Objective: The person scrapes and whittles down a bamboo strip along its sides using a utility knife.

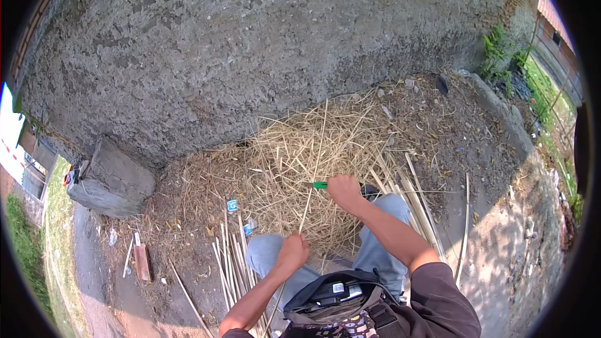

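My left hand [292,251] is closed around a long thin bamboo strip [318,150], which slants from beside my left forearm up across the straw-coloured pile. Gripped in my right hand [344,191] is a knife with a green handle [320,185]. Its short dark blade points left and meets or crosses the strip above my left hand; whether it cuts into it I cannot tell. Below both hands lies a heap of pale shavings [294,150], between and in front of my knees.
Bundles of bamboo strips lie by my left knee [228,263] and right knee [422,206]. A rough wall [250,44] rises ahead. A concrete block [116,178] stands at left, near a reddish brick-like piece [143,263]. A black bag [335,294] sits at my waist.
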Demonstrator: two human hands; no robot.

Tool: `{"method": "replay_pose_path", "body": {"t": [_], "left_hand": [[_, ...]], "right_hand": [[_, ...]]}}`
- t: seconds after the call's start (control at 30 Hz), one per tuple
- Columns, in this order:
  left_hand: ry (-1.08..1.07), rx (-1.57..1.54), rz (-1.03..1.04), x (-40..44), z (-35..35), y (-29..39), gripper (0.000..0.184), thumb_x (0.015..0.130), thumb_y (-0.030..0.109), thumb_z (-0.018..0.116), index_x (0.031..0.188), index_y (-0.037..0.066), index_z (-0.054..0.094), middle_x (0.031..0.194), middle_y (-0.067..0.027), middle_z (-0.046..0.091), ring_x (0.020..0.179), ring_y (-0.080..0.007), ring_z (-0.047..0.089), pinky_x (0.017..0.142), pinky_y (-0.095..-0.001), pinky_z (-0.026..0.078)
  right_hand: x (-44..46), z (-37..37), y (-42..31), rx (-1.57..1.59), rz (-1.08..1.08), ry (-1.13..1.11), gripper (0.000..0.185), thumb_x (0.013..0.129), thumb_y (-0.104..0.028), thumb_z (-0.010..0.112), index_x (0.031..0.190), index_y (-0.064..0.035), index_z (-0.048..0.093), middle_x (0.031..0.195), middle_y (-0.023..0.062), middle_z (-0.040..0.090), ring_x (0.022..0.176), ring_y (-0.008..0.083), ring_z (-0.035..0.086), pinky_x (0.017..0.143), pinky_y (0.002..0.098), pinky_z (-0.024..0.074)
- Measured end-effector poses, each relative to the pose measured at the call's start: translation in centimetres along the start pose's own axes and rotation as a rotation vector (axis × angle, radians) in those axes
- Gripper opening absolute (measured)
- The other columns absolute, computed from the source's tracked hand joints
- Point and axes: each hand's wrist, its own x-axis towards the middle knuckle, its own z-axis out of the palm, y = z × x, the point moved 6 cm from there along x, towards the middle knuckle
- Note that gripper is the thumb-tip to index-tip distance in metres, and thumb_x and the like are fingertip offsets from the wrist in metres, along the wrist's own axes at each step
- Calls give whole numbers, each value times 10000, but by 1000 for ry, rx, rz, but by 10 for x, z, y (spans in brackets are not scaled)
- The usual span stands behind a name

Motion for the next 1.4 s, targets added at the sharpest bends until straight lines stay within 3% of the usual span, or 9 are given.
{"method": "replay_pose_path", "body": {"t": [0.43,0.63,0.77,0.87,1.07,1.23,1.33,1.4], "left_hand": [[-17,44,-3,-24,-36,5,171,902,87,512,965,-69,542,778,-338,633,784,-530,625,752,-584,493],[-75,32,69,-63,-21,-2,165,871,87,534,948,-58,552,791,-337,635,784,-527,622,747,-586,493],[-92,47,80,-76,-25,-3,159,884,94,535,943,-52,554,781,-331,634,771,-525,622,736,-585,492],[-151,30,75,-94,-30,-9,128,869,107,556,916,-12,559,720,-285,632,737,-505,625,703,-547,504],[-248,79,48,-111,-39,-31,145,877,136,582,913,-2,556,681,-243,624,679,-453,636,635,-492,509],[-300,147,49,-121,-62,-39,152,873,144,583,896,-3,554,688,-246,618,684,-463,628,633,-497,501],[-326,0,53,-126,-62,-40,181,887,157,603,889,-19,556,703,-269,627,719,-491,626,666,-529,502],[-201,150,103,-130,-65,-40,120,899,126,568,926,11,589,703,-251,631,699,-452,641,624,-520,511]], "right_hand": [[27,-4,-13,4,-67,0,126,807,-128,629,738,-58,708,765,143,709,706,305,721,596,423,574],[41,-7,54,-54,121,35,118,828,-123,631,828,-54,726,804,138,718,747,300,727,619,419,582],[42,-16,79,-100,67,-37,123,843,-117,629,869,-53,730,838,141,724,783,305,731,647,413,588],[46,-26,126,-127,266,-14,136,867,-121,613,864,-61,735,897,143,729,826,310,731,689,409,589],[36,-29,159,-207,277,-66,151,868,-131,612,880,-65,747,907,126,734,839,302,732,693,414,590],[36,-45,170,-186,251,-127,161,874,-139,600,861,-72,746,933,145,735,883,308,728,711,410,591],[49,-28,173,-255,257,-110,121,860,-129,641,889,-94,753,962,116,738,907,282,728,737,390,587],[58,-27,174,-282,225,-83,115,854,-129,657,903,-103,758,966,110,740,908,274,729,737,381,587]]}}
